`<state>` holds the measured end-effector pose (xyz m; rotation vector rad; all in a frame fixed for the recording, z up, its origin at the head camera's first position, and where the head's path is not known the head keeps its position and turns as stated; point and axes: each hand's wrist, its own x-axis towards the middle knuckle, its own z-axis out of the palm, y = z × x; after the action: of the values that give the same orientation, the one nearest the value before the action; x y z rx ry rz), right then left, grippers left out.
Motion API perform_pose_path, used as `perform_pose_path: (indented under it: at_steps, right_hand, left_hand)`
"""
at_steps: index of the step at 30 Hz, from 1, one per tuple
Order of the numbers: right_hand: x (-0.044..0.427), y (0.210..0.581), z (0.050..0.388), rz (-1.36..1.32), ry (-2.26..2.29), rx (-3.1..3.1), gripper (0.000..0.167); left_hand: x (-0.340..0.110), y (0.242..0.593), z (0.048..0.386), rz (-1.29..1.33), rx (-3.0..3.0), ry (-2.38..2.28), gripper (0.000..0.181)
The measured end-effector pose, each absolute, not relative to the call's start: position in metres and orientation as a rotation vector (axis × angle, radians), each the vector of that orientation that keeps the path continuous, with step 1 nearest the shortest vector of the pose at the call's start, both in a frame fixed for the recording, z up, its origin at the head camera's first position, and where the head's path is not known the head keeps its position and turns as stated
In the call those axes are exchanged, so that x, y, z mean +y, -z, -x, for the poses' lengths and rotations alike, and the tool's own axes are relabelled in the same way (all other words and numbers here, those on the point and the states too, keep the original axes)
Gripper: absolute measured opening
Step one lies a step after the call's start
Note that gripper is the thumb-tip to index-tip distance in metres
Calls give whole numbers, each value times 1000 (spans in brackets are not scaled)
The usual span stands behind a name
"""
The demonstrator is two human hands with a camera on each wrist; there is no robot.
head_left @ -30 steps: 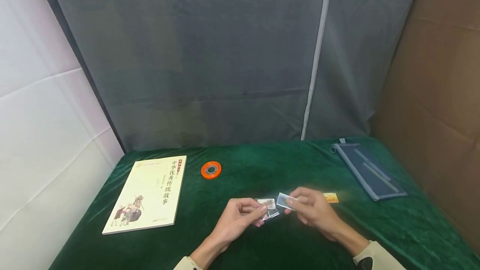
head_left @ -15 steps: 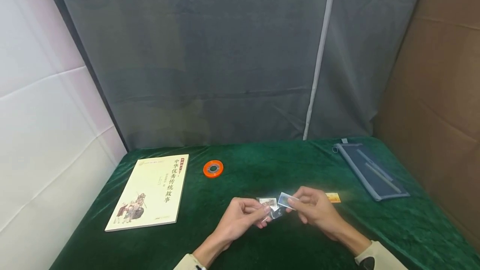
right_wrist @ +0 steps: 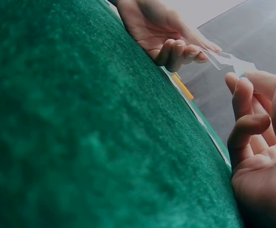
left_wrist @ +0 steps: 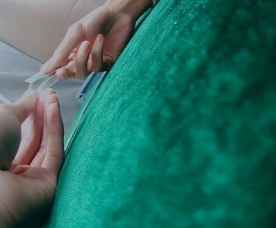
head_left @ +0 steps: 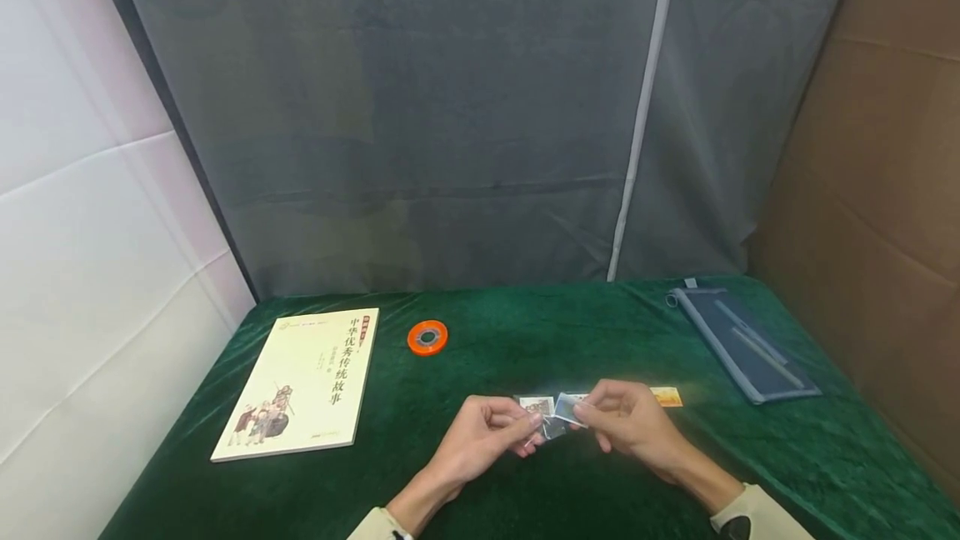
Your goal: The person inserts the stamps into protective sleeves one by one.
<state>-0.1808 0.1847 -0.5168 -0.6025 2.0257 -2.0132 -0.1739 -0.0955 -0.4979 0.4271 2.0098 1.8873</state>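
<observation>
My left hand (head_left: 483, 433) pinches a small clear plastic sleeve (head_left: 553, 427) between thumb and fingers. A small picture stamp with a pale border (head_left: 537, 407) shows at those fingertips; whether it lies inside the sleeve or on the cloth behind, I cannot tell. Just to the right, my right hand (head_left: 628, 417) pinches a small bluish stamp-like piece (head_left: 566, 408) by its right end. Its left edge meets or overlaps the sleeve's edge in the head view. Both wrist views show thin clear film (left_wrist: 45, 81) bridging the two hands' fingertips, raised above the cloth.
An orange-yellow stamp-like piece (head_left: 667, 397) lies behind the right hand. An orange ring-shaped tape roll (head_left: 427, 327) sits farther back. A cream book (head_left: 307, 373) lies at left, a blue mesh zip pouch (head_left: 742, 344) at right. Green velvet cloth (head_left: 487, 340) covers the table.
My right hand has dipped slightly and tilted the bluish piece, bringing it against or over the sleeve's edge. The sleeve has shifted a little in my left fingers. The head view has drifted slightly.
</observation>
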Motion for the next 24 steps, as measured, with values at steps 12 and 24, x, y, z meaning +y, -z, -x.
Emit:
perform_pose_path:
  at_steps: [12, 24]
  right_hand:
    - [185, 515, 180, 595, 1997, 2053, 12]
    - [185, 514, 180, 679, 1859, 2108, 10]
  left_hand:
    - [-96, 498, 173, -425, 2021, -1888, 25]
    - [-95, 501, 175, -413, 2031, -1885, 25]
